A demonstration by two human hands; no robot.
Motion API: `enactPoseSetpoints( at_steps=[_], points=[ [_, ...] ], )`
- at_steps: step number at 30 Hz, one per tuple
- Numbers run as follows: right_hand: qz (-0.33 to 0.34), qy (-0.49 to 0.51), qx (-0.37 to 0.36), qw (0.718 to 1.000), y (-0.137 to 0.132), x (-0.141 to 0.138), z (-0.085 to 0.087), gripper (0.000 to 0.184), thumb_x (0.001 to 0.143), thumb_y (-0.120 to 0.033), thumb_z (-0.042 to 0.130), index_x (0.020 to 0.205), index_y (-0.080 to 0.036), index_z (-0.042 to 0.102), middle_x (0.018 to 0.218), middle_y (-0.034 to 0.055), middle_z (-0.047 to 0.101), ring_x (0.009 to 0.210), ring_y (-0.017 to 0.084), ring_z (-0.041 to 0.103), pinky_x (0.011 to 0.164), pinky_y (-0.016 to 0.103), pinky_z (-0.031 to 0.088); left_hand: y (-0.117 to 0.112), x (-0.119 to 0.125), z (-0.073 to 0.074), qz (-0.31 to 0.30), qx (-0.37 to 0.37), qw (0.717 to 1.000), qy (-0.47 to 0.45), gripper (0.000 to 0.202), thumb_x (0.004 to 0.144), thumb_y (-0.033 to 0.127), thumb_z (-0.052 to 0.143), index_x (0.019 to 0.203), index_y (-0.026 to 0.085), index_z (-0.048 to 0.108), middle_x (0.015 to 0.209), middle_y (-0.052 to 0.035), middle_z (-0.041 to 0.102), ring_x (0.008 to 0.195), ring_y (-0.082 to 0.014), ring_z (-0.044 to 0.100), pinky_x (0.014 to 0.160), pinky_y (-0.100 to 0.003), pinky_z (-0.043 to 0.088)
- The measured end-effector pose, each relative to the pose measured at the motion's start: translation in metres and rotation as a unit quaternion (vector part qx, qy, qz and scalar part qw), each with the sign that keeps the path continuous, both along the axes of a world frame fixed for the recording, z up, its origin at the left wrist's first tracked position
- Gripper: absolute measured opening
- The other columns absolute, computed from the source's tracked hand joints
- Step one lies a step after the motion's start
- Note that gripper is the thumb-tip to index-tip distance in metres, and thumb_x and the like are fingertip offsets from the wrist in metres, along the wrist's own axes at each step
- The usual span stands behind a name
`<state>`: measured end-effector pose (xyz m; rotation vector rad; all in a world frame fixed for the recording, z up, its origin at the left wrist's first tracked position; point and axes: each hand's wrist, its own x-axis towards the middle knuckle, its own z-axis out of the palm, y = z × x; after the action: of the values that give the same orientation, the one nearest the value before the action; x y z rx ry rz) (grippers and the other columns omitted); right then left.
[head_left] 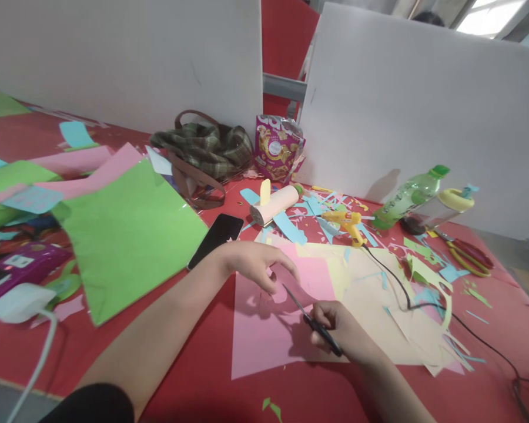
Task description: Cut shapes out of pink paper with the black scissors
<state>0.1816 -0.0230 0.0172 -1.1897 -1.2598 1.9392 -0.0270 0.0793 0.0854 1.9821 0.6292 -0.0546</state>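
My right hand [335, 329] grips a pair of scissors [308, 318] with black handles, the blades pointing up and left. Just beyond the tips, my left hand [262, 264] curls its fingers and thumb round a small piece of pink paper [284, 289]. The piece is close to the blades; its exact outline blends with the pink sheet [260, 346] beneath. Both hands hover over that sheet, which overlaps cream paper [365, 329] on its right. A black phone [216, 239] lies by my left wrist.
Behind my hands lies a paper-covered tube [275, 205] with blue and yellow flaps. A yellow glue gun [346, 223] trails a black cable. At right are a green bottle [412, 197], a cup [441, 208] and yellow-red scissors [469, 255]. Green paper [136, 247] spreads at left.
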Motion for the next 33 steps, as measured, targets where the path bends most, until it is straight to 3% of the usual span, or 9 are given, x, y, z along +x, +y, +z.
enactPoseSetpoints(
  at_steps=[8, 16, 21, 28, 33],
  points=[
    [0.004, -0.018, 0.002, 1.0, 0.001, 0.001, 0.001, 0.043, 0.054, -0.019, 0.068, 0.051, -0.02, 0.024, 0.04, -0.0116, 0.03, 0.034, 0.002, 0.025, 0.033, 0.015, 0.017, -0.002, 0.008, -0.003, -0.036, -0.076, 0.996, 0.009, 0.038, 0.06, 0.012, 0.051, 0.097, 0.02, 0.058, 0.062, 0.0024, 0.061, 0.044, -0.0078, 0.049, 0.046, -0.016, 0.036],
    [0.053, -0.043, 0.003, 0.998, 0.003, 0.005, 0.004, 0.045, 0.056, -0.026, 0.067, 0.05, -0.02, 0.023, 0.038, -0.0118, 0.027, 0.034, 0.002, 0.022, 0.033, 0.016, 0.014, -0.004, 0.012, -0.008, -0.061, -0.124, 0.99, 0.004, 0.036, 0.062, 0.013, 0.052, 0.097, 0.019, 0.056, 0.064, 0.0007, 0.062, 0.05, -0.0107, 0.055, 0.046, -0.017, 0.039],
    [0.067, -0.062, 0.002, 0.996, 0.003, 0.007, 0.006, 0.049, 0.054, -0.019, 0.067, 0.05, -0.021, 0.018, 0.038, -0.0124, 0.023, 0.034, 0.001, 0.021, 0.032, 0.015, 0.012, -0.004, 0.012, -0.009, -0.093, -0.133, 0.987, 0.015, 0.039, 0.06, 0.009, 0.051, 0.098, 0.02, 0.057, 0.06, 0.0017, 0.06, 0.049, -0.0106, 0.054, 0.046, -0.018, 0.039],
    [0.051, -0.031, -0.027, 0.998, 0.001, 0.006, 0.003, 0.049, 0.054, -0.019, 0.066, 0.049, -0.021, 0.018, 0.035, -0.0128, 0.025, 0.03, 0.001, 0.025, 0.029, 0.014, 0.014, -0.004, 0.011, -0.013, -0.081, -0.207, 0.975, 0.021, 0.042, 0.059, 0.009, 0.05, 0.099, 0.021, 0.056, 0.056, 0.0036, 0.058, 0.047, -0.0114, 0.054, 0.049, -0.021, 0.042],
    [0.033, -0.014, -0.045, 0.998, 0.002, 0.007, 0.0, 0.05, 0.053, -0.021, 0.068, 0.049, -0.021, 0.018, 0.035, -0.0122, 0.027, 0.029, 0.001, 0.027, 0.028, 0.014, 0.015, -0.004, 0.011, -0.014, -0.088, -0.214, 0.973, 0.011, 0.044, 0.058, 0.005, 0.047, 0.099, 0.019, 0.056, 0.062, 0.0023, 0.06, 0.048, -0.0116, 0.055, 0.049, -0.021, 0.042]
  ],
)
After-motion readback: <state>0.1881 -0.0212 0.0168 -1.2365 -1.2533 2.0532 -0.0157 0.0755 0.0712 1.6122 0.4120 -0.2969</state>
